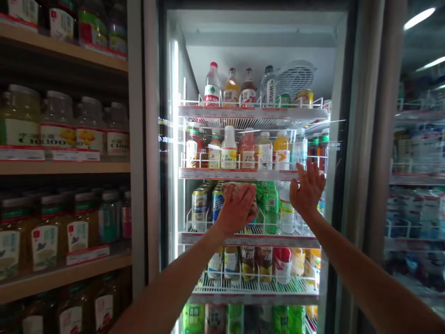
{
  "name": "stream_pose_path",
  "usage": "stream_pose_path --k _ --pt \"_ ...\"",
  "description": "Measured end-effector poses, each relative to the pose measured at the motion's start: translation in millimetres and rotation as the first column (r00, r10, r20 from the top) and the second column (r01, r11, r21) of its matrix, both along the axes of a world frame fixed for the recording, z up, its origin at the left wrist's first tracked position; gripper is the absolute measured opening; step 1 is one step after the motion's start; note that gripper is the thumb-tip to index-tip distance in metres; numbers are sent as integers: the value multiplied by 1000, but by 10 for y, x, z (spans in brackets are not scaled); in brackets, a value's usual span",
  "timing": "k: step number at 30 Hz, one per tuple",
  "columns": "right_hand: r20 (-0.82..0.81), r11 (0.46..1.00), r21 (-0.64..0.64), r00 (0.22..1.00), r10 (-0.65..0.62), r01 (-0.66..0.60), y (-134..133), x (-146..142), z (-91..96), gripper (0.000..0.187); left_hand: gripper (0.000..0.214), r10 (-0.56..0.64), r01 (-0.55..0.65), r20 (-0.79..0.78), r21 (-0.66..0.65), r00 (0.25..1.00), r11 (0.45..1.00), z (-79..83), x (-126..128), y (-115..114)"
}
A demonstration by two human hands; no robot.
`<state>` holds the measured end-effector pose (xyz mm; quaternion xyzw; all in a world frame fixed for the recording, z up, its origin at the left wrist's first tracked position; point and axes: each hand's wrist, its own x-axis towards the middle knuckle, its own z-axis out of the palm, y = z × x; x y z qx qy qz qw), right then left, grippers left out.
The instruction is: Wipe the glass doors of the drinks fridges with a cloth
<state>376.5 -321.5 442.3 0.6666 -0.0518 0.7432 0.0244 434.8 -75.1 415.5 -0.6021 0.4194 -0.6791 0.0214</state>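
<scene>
I face an open drinks fridge (253,176) with several wire shelves of bottles and cans. My left hand (238,208) reaches into the third shelf, closed round a can (239,188) whose top shows above my fingers, next to other cans (200,208) and green bottles (269,204). My right hand (308,188) is raised with fingers spread and flat, at the right side of the opening beside the glass door (335,153), holding nothing.
Wooden shelves (66,167) on the left carry jars and bottles with price tags. A second glass-fronted fridge (417,185) stands to the right. Lower fridge shelves (257,287) hold more bottles. A fan grille (297,79) sits at the top shelf's back.
</scene>
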Motion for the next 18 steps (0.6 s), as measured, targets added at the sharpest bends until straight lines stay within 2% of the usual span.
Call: stream_pose_path --k 1,4,6,8,11,13,16,18 --pt "0 1000 -13 1000 -1 1 -7 -4 -4 49 55 -3 3 18 -11 1000 1000 29 7 27" --pt "-3 1000 -31 1000 -3 3 -18 -13 -8 49 49 3 3 27 -218 1000 976 229 73 281" --pt "-6 1000 -15 1000 -5 5 -16 -14 -8 49 44 10 -5 17 -292 1000 956 315 84 391" --pt "-12 1000 -7 1000 -3 3 -12 -13 -7 50 41 2 3 20 -227 1000 974 273 42 340" --pt "-7 1000 -13 1000 -1 1 -10 -11 -6 49 42 -16 16 27 -29 1000 999 108 -31 129" --pt "5 1000 -23 1000 -5 5 -8 -11 -6 47 45 -8 8 11 -8 1000 1000 104 -13 99" --pt "15 999 -29 1000 -24 25 3 -10 -8 46 49 6 -14 -45 -186 999 982 346 105 287" --pt "17 999 -27 999 -39 39 13 -7 -9 45 50 -13 -19 -90 -350 996 936 540 165 380"
